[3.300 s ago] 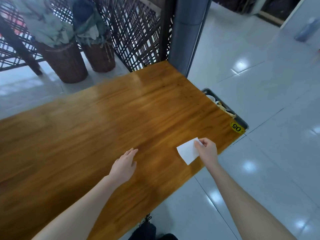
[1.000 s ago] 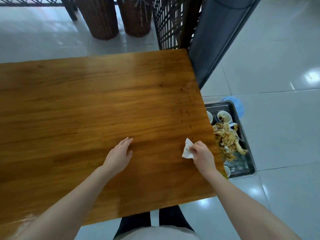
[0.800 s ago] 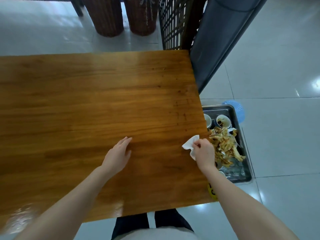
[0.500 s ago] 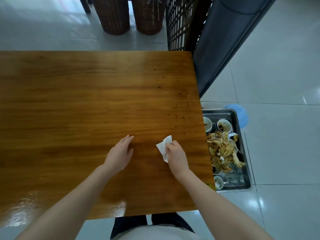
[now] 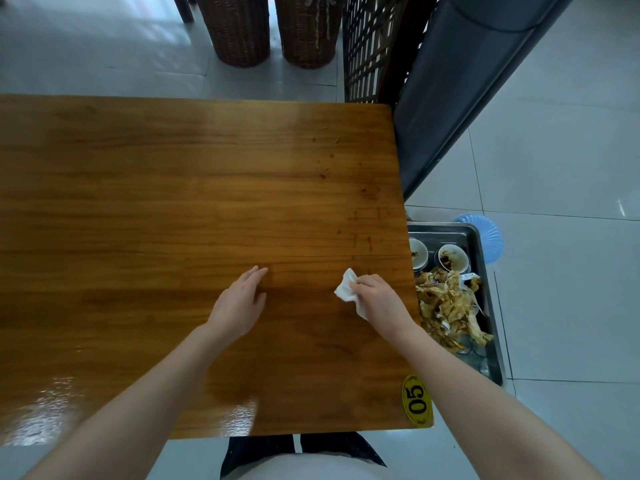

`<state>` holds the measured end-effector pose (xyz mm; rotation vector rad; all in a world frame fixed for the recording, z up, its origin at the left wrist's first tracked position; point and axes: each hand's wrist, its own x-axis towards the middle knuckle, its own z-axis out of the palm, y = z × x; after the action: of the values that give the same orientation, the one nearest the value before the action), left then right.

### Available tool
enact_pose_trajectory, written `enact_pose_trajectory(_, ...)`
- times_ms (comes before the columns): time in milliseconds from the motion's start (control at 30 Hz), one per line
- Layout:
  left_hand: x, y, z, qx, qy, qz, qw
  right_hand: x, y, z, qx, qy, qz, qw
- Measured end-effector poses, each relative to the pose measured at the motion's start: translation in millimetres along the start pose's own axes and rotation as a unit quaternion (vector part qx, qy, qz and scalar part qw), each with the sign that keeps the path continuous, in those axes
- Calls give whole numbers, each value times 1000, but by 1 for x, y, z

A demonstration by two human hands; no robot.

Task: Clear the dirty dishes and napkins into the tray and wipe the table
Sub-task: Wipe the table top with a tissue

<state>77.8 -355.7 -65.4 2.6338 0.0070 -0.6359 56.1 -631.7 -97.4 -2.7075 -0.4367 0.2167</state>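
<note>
From my feed I see the right hand (image 5: 377, 299) down on the wooden table (image 5: 173, 202), close to its right edge, fingers curled and clamped on a crumpled white napkin (image 5: 346, 289) that is pressed against the wood. The left hand (image 5: 239, 303) lies flat on the tabletop just left of it, fingers straight and close together, holding nothing. Small reddish spots (image 5: 369, 242) mark the wood beyond the napkin, toward the right edge. A metal tray (image 5: 446, 228) sits lower than the table, just past that edge, partly hidden under it; inside I count 2 small dirty bowls (image 5: 452, 258) at its far end and a heap of soiled brownish napkins (image 5: 446, 306) in the middle. A blue stool (image 5: 488, 237) shows behind the tray's far corner. A yellow oval sticker (image 5: 417, 403) reading 05 sits on the table's near right corner. Past the far edge stand 2 woven baskets (image 5: 235, 29), a lattice screen (image 5: 367, 46) and a grey pillar (image 5: 460, 81).
</note>
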Motion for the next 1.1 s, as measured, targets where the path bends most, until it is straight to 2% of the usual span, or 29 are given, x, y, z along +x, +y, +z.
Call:
enact_pose_trajectory(167,6,-3,-4,6,-5,6,1000,0,26,-13,40,94,164,981)
enact_pose_trajectory(367,13,-2,-6,4,2,14,1000,4,18,-6,94,122,221,963)
enact_pose_trajectory(467,18,-3,-7,9,4,20,1000,4,13,-3,76,104,209,969)
enact_pose_trajectory(633,24,-6,-7,17,-2,21,1000,-2,8,-4,0,19,150,988)
enact_pose_trajectory(767,27,-7,-5,19,-5,36,999,-16,2,-1,-34,-15,126,991)
enact_pose_trajectory(933,34,-8,-4,40,8,58,997,-16,-9,5,10,2,99,995)
enact_pose_trajectory(1100,41,-9,-6,86,5,74,994,9,-11,8,54,57,134,988)
